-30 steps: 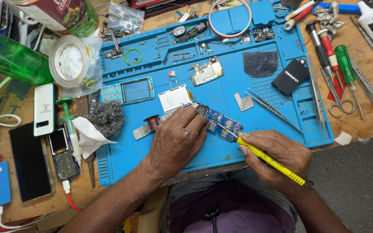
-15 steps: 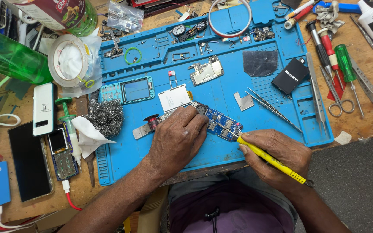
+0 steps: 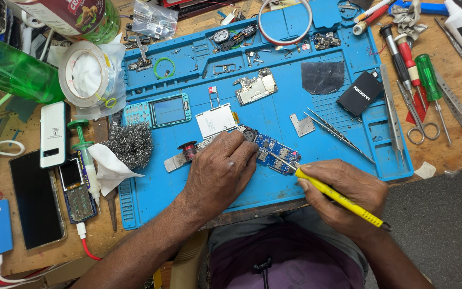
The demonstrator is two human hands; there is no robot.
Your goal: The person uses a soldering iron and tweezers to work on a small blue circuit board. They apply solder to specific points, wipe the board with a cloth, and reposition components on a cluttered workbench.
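A blue circuit board [image 3: 276, 151] lies on the blue work mat [image 3: 274, 115] near its front edge. My left hand [image 3: 221, 170] rests palm down on the board's left end and pins it to the mat. My right hand [image 3: 343, 192] grips a yellow pen-shaped tool [image 3: 338, 197], whose tip touches the board's right edge. A white rectangular part [image 3: 216, 120] lies just behind my left hand, and a small red coil [image 3: 189, 150] sits on a metal strip [image 3: 173, 161] to its left.
Tweezers [image 3: 338, 134], a metal shield [image 3: 301, 124], a black box [image 3: 361, 93] and a small board [image 3: 256, 89] lie on the mat. Steel wool [image 3: 129, 144], a tape roll [image 3: 85, 74], phones [image 3: 34, 198] and a green bottle [image 3: 12, 67] crowd the left. Screwdrivers [image 3: 426, 77] and scissors [image 3: 422, 128] lie right.
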